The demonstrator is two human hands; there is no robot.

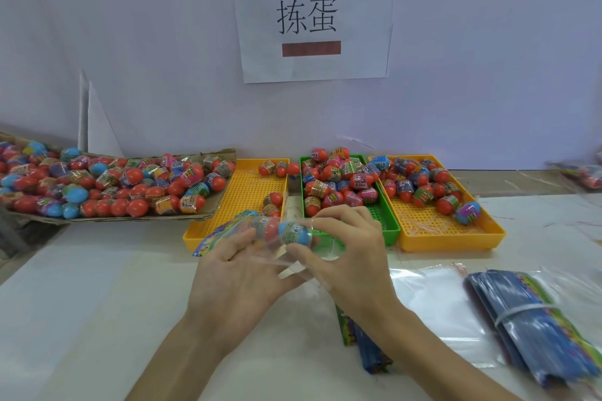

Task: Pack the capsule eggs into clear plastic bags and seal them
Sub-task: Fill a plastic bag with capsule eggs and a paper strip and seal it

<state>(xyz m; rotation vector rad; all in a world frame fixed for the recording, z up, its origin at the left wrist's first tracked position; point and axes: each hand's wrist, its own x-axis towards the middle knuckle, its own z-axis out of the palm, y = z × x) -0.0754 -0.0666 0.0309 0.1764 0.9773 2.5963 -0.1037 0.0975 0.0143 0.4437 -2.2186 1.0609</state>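
Observation:
Between my hands, above the table's middle, I hold a clear plastic bag with capsule eggs inside, one red and one blue end showing, plus a printed colourful card. My left hand supports the bag from below with fingers spread along it. My right hand pinches the bag's right end around the blue egg. Loose capsule eggs fill a cardboard tray at the left, a yellow tray, a green tray and a second yellow tray.
A stack of empty clear bags lies at the right, beside a rubber-banded bundle of printed cards. More cards lie under my right forearm. Packed bags sit at the far right edge. A paper sign hangs on the wall.

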